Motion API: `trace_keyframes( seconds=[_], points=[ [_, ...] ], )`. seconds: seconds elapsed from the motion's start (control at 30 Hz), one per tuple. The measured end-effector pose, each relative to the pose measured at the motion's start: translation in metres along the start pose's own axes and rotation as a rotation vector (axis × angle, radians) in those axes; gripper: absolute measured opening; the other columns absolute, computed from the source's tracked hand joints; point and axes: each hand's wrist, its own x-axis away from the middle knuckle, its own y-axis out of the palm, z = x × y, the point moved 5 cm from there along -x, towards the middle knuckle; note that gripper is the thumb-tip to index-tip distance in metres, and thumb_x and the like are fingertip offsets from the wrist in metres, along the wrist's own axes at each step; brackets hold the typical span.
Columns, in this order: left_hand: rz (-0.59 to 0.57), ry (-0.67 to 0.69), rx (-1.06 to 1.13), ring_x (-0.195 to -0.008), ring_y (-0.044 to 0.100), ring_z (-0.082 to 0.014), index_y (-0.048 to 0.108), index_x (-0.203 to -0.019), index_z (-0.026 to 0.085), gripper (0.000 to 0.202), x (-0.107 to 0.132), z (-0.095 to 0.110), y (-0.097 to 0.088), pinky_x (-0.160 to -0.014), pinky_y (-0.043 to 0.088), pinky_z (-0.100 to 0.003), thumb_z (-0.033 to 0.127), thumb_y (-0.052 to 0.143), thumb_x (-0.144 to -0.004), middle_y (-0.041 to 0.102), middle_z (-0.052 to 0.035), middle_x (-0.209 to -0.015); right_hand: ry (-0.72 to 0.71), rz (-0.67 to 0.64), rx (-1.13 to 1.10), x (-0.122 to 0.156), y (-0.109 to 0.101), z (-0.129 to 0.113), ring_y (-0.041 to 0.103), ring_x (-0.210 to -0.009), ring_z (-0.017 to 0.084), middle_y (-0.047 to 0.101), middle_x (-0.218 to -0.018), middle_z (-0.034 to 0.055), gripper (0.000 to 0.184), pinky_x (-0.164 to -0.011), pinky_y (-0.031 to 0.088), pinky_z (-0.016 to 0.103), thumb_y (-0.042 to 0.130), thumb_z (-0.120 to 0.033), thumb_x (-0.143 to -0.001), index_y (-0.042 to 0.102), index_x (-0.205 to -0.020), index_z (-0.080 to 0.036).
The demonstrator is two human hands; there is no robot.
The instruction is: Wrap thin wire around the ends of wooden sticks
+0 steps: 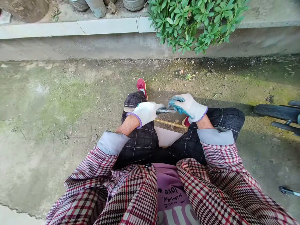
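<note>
I am seated, and both my hands wear white work gloves with blue-grey palms. My left hand is closed around one end of a short dark metal piece held over my knees. At the other end of that piece, my right hand pinches it with curled fingers. The two hands almost meet above my lap. I cannot make out what the metal piece is. Below the hands a thin wooden stick runs across between my legs.
Bare mossy ground spreads ahead and to the left. A low concrete ledge with pots and a green leafy plant lies in front. Dark bicycle parts stand at the right. My red shoe rests forward.
</note>
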Motion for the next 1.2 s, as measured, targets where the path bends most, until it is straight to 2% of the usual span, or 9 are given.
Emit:
trace_keyframes(
  seconds=[0.13,0.4,0.53,0.67,0.73,0.83,0.93,1.07,1.2],
  points=[
    [0.036,0.093,0.138,-0.088,0.072,-0.0208,0.069,-0.127,0.028,0.039,0.003,0.007,-0.006,-0.083,0.054,-0.03,0.025,0.058,-0.09,0.076,-0.0031,-0.099,-0.062,0.072,0.112,-0.006,-0.01,0.007,0.052,-0.057,0.012,0.064,-0.063,0.0,0.022,-0.05,0.042,0.024,0.064,-0.037,-0.077,0.07,-0.069,-0.016],
    [0.293,0.057,0.49,-0.105,0.072,-0.0203,0.061,-0.138,0.019,0.056,-0.002,-0.005,-0.021,-0.099,0.055,-0.032,0.018,0.068,-0.082,0.075,-0.0067,-0.122,0.051,0.005,-0.253,-0.008,0.004,0.01,0.057,-0.049,0.012,0.068,-0.062,0.0021,0.02,-0.046,0.05,0.025,0.076,-0.037,-0.074,0.068,-0.072,-0.019],
    [0.369,-0.052,0.503,-0.111,0.071,-0.0213,0.058,-0.143,0.02,0.059,-0.004,-0.016,-0.024,-0.103,0.054,-0.032,0.018,0.067,-0.084,0.072,-0.0067,-0.129,0.02,-0.204,-0.182,-0.001,0.02,0.0,0.065,-0.059,0.014,0.074,-0.072,0.0051,0.02,-0.058,0.057,0.025,0.076,-0.037,-0.078,0.074,-0.076,-0.017],
    [0.317,-0.168,0.34,-0.108,0.072,-0.0227,0.058,-0.142,0.025,0.054,-0.003,-0.023,-0.022,-0.098,0.055,-0.032,0.019,0.063,-0.089,0.074,-0.0064,-0.122,-0.029,-0.387,-0.157,0.01,0.027,-0.01,0.067,-0.063,0.015,0.075,-0.074,0.0057,0.023,-0.062,0.058,0.026,0.076,-0.041,-0.081,0.076,-0.078,-0.018],
    [0.23,-0.19,0.193,-0.103,0.073,-0.0234,0.063,-0.137,0.027,0.047,-0.002,-0.022,-0.017,-0.094,0.055,-0.034,0.019,0.059,-0.091,0.075,-0.0074,-0.115,-0.029,-0.356,-0.168,0.011,0.024,-0.012,0.066,-0.061,0.015,0.074,-0.071,0.005,0.024,-0.06,0.057,0.026,0.075,-0.042,-0.081,0.077,-0.08,-0.018],
    [0.072,-0.125,0.015,-0.093,0.074,-0.0247,0.068,-0.13,0.028,0.041,0.0,-0.012,-0.007,-0.085,0.055,-0.036,0.02,0.054,-0.092,0.076,-0.0081,-0.105,-0.004,-0.201,-0.174,0.008,0.013,-0.008,0.058,-0.052,0.012,0.069,-0.065,0.0023,0.024,-0.05,0.051,0.025,0.076,-0.041,-0.078,0.074,-0.077,-0.017],
    [-0.004,-0.001,0.024,-0.087,0.073,-0.0235,0.071,-0.125,0.028,0.037,0.001,-0.001,-0.001,-0.08,0.055,-0.033,0.024,0.055,-0.091,0.076,-0.006,-0.098,0.046,-0.037,-0.159,0.004,0.001,-0.002,0.05,-0.045,0.009,0.062,-0.057,-0.0014,0.02,-0.041,0.04,0.022,0.072,-0.037,-0.076,0.073,-0.076,-0.017],
    [0.05,0.103,0.259,-0.088,0.072,-0.0188,0.071,-0.124,0.025,0.039,0.002,0.004,-0.009,-0.084,0.055,-0.029,0.023,0.061,-0.086,0.077,-0.003,-0.099,0.049,0.101,-0.104,0.0,-0.009,0.003,0.045,-0.044,0.009,0.059,-0.055,-0.0022,0.02,-0.037,0.031,0.021,0.067,-0.036,-0.079,0.072,-0.076,-0.017],
    [0.225,0.105,0.533,-0.096,0.072,-0.018,0.068,-0.129,0.019,0.048,0.001,-0.002,-0.023,-0.091,0.055,-0.029,0.019,0.066,-0.081,0.077,-0.0044,-0.11,0.077,0.097,-0.173,-0.003,-0.002,0.007,0.045,-0.041,0.008,0.058,-0.054,-0.0024,0.021,-0.036,0.033,0.021,0.069,-0.038,-0.077,0.065,-0.07,-0.018]
  ],
)
